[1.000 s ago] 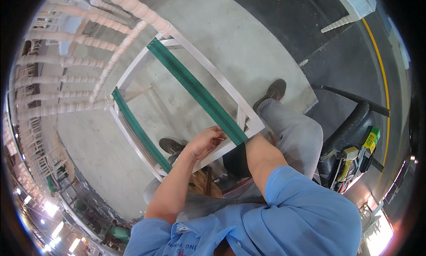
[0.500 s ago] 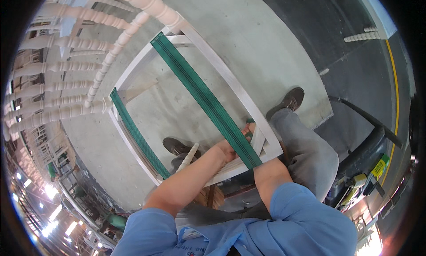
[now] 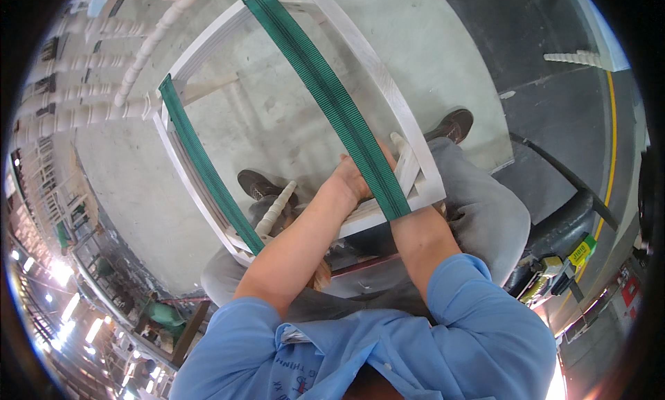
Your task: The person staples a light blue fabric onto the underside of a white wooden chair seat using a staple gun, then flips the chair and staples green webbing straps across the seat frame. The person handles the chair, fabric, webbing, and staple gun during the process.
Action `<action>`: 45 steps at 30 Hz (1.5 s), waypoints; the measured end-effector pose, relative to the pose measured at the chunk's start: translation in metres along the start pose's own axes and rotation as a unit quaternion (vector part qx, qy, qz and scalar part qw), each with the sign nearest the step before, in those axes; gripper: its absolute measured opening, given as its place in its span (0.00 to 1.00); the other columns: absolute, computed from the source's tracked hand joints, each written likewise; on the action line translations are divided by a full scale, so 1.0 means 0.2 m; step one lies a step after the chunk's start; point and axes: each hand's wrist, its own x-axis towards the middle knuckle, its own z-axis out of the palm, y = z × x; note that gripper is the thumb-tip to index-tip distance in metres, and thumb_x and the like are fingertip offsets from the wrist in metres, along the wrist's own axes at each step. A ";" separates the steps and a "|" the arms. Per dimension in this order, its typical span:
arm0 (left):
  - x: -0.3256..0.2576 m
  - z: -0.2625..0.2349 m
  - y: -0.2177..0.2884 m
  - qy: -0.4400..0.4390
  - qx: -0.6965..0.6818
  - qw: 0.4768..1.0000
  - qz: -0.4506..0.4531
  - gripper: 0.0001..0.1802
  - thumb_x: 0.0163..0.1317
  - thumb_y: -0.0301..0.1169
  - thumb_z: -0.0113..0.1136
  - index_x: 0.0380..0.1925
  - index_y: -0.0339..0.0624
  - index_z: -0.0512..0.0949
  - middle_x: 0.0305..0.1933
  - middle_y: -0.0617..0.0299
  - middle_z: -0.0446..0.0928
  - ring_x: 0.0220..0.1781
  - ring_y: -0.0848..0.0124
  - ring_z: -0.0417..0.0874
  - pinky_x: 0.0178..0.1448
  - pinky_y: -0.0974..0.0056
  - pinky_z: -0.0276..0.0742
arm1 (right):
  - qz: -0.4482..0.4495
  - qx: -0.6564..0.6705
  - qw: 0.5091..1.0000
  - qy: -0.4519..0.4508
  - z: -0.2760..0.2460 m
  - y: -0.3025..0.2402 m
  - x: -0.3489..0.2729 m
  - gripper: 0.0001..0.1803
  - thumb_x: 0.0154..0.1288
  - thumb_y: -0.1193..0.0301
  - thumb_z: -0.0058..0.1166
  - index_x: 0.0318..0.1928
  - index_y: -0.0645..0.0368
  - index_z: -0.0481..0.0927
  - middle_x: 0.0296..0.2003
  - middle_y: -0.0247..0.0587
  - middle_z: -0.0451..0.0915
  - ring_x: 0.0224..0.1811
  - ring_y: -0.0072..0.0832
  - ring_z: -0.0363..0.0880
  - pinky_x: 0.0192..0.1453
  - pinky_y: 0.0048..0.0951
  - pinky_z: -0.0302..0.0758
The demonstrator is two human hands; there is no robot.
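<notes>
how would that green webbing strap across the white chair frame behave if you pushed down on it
The green webbing strap looks woven and flat, so loose it would likely be floppy. Here it runs straight across the white chair frame with the left hand at its near end, so it probably gives a little and springs back. The ribbed weave looks grippy rather than slippery.

Person wears light-blue short-sleeved shirt (image 3: 443, 331) with dark print on chest, grey trousers (image 3: 485, 213), brown shoes (image 3: 454, 126); forearms bare.

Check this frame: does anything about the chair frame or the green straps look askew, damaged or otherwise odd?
Nothing stands out. Both green webbing straps, the middle one and the left one, lie flat across the white wooden frame. The left hand grips the middle strap at the near rail; the right hand is hidden.
</notes>
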 end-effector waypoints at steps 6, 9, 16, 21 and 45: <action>-0.12 0.35 0.02 0.203 -0.141 0.960 -0.135 0.14 0.77 0.33 0.52 0.45 0.31 0.82 0.44 0.46 0.83 0.45 0.53 0.88 0.55 0.47 0.87 | -0.043 -0.473 0.879 -0.046 -0.13 -0.02 -0.24 0.20 0.78 0.52 0.46 0.53 0.52 0.82 0.40 0.44 0.88 0.38 0.40 0.87 0.34 0.38 0.83; -0.07 0.23 0.06 0.140 -0.166 0.965 -0.148 0.17 0.78 0.33 0.48 0.49 0.30 0.81 0.49 0.40 0.82 0.53 0.47 0.86 0.63 0.39 0.83 | -0.047 -0.683 0.723 -0.097 -0.11 0.01 -0.52 0.20 0.78 0.52 0.47 0.53 0.52 0.82 0.40 0.44 0.88 0.38 0.40 0.87 0.34 0.38 0.83; 0.00 0.14 0.11 0.129 -0.145 0.976 -0.101 0.22 0.76 0.41 0.51 0.58 0.36 0.80 0.63 0.45 0.79 0.65 0.47 0.79 0.72 0.41 0.73 | -0.412 -0.477 0.766 -0.124 -0.17 -0.13 -1.76 0.12 0.76 0.66 0.57 0.51 0.60 0.84 0.39 0.37 0.86 0.40 0.25 0.85 0.49 0.28 0.82; 0.03 0.25 0.09 0.139 -0.012 0.986 -0.089 0.22 0.78 0.42 0.48 0.57 0.39 0.83 0.63 0.45 0.81 0.62 0.45 0.82 0.68 0.33 0.76 | -0.552 -0.250 0.737 0.298 -1.16 -0.21 -2.29 0.14 0.73 0.68 0.60 0.53 0.62 0.83 0.39 0.37 0.86 0.40 0.25 0.85 0.50 0.32 0.82; -0.16 0.35 0.03 0.103 0.067 0.992 -0.041 0.18 0.80 0.35 0.48 0.46 0.34 0.83 0.45 0.48 0.86 0.44 0.53 0.89 0.49 0.39 0.89 | -0.504 -0.296 0.774 0.244 -1.00 -0.25 -2.56 0.24 0.63 0.76 0.68 0.59 0.62 0.80 0.50 0.38 0.85 0.52 0.30 0.82 0.58 0.36 0.77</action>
